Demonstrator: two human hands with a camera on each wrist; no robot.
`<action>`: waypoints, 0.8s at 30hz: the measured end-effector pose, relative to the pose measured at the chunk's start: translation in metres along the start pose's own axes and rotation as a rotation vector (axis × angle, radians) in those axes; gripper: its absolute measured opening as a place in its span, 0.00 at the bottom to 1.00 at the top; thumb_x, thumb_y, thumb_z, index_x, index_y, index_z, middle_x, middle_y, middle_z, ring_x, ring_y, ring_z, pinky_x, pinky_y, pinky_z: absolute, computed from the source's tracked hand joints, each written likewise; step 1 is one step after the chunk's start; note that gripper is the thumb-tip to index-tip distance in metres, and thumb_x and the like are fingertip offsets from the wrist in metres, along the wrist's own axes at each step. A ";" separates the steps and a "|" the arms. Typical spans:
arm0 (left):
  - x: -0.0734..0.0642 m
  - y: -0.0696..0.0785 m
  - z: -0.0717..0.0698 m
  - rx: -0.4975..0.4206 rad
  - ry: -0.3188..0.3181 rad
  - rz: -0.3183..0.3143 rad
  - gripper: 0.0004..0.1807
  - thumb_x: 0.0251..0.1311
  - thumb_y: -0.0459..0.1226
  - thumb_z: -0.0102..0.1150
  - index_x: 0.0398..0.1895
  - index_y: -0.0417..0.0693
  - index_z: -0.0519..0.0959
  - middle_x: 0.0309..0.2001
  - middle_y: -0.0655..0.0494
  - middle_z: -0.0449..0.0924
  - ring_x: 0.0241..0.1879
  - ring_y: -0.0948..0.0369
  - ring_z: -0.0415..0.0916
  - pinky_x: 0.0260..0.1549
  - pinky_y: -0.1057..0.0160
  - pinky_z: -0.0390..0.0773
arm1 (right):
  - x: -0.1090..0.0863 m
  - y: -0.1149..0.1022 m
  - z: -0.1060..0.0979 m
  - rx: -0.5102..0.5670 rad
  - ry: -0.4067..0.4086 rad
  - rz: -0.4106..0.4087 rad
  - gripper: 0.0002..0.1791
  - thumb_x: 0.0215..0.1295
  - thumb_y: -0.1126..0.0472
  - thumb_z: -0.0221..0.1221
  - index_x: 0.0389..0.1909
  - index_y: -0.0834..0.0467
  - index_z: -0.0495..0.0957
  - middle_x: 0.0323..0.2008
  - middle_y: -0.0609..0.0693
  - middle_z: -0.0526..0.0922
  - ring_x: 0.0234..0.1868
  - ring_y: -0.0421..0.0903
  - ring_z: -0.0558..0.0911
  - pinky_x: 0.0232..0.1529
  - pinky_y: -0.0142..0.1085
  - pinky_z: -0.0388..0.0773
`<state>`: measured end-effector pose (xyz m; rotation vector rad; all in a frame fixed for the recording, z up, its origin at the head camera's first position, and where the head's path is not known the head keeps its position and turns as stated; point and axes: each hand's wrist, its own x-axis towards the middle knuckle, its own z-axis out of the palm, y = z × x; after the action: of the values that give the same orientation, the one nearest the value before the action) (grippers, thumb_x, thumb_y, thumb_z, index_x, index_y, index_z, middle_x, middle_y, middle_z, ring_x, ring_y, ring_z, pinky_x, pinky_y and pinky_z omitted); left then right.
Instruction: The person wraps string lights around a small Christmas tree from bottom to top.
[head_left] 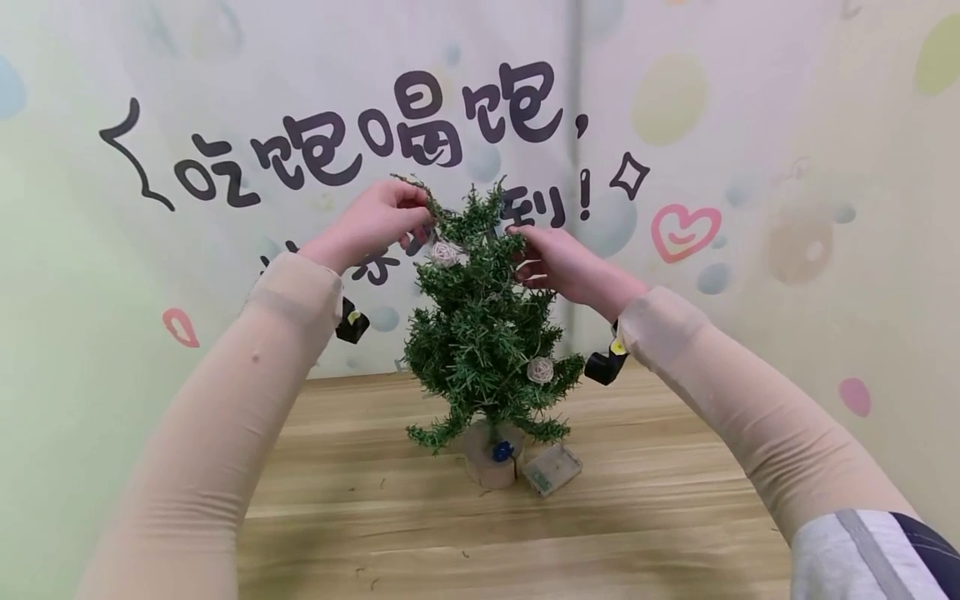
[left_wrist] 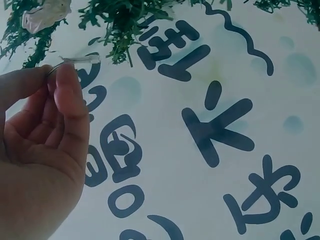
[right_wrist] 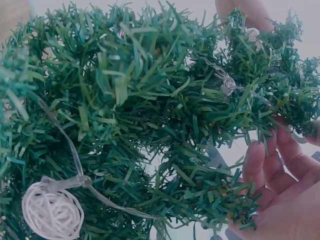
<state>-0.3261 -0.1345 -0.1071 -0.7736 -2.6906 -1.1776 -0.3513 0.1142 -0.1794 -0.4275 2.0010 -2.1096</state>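
A small artificial Christmas tree (head_left: 480, 333) stands on a round wooden base (head_left: 491, 467), wound with a wire light string (right_wrist: 74, 150). Pale woven balls hang on it, one at the upper left (head_left: 445, 253) and one at the lower right (head_left: 540, 370). My left hand (head_left: 386, 218) is beside the treetop. Its thumb and forefinger pinch a thin wire that ends in a clear plastic tube (left_wrist: 82, 59). At the upper right, my right hand (head_left: 558, 262) touches a branch with bent fingers. Foliage partly hides its fingertips (right_wrist: 255, 152), so any hold there is unclear.
A clear battery box (head_left: 553, 471) lies on the wooden table (head_left: 360, 517) beside the base, near a small blue item (head_left: 502, 451). Bits of tinsel are scattered on the tabletop. Behind stands a printed wall (head_left: 750, 125) with dark lettering.
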 end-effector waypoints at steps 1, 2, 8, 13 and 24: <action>0.000 0.000 -0.001 -0.027 -0.014 -0.004 0.08 0.69 0.32 0.48 0.38 0.34 0.75 0.37 0.43 0.79 0.33 0.54 0.78 0.29 0.67 0.78 | 0.000 0.000 0.000 -0.001 0.003 -0.003 0.14 0.74 0.51 0.50 0.32 0.56 0.67 0.27 0.49 0.73 0.23 0.45 0.75 0.33 0.38 0.75; -0.001 0.000 -0.002 -0.058 -0.034 -0.009 0.08 0.69 0.31 0.48 0.37 0.32 0.74 0.37 0.44 0.79 0.33 0.55 0.78 0.31 0.66 0.79 | 0.001 -0.001 0.000 -0.002 0.005 -0.003 0.14 0.74 0.51 0.50 0.32 0.56 0.67 0.27 0.49 0.74 0.23 0.45 0.76 0.33 0.38 0.75; -0.006 -0.004 -0.002 -0.088 -0.119 -0.089 0.11 0.68 0.30 0.51 0.49 0.31 0.75 0.43 0.45 0.78 0.37 0.58 0.79 0.42 0.63 0.80 | 0.001 -0.004 0.002 -0.012 0.012 -0.014 0.16 0.73 0.50 0.51 0.29 0.56 0.68 0.27 0.48 0.75 0.23 0.45 0.76 0.28 0.35 0.76; -0.011 -0.013 0.010 -0.012 -0.127 -0.147 0.19 0.66 0.29 0.48 0.58 0.32 0.73 0.55 0.44 0.74 0.45 0.57 0.75 0.45 0.62 0.78 | 0.000 -0.003 0.001 -0.027 0.007 -0.014 0.16 0.73 0.49 0.51 0.30 0.56 0.69 0.26 0.48 0.76 0.23 0.45 0.77 0.30 0.36 0.77; -0.018 -0.031 0.029 -0.029 -0.125 -0.247 0.20 0.66 0.27 0.50 0.60 0.34 0.73 0.66 0.45 0.65 0.43 0.52 0.77 0.51 0.54 0.75 | 0.000 0.006 -0.003 -0.067 0.021 -0.030 0.18 0.74 0.48 0.49 0.34 0.59 0.72 0.26 0.49 0.77 0.25 0.45 0.77 0.36 0.39 0.77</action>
<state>-0.3230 -0.1390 -0.1527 -0.5459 -2.9468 -1.2597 -0.3527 0.1163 -0.1850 -0.4513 2.0944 -2.0774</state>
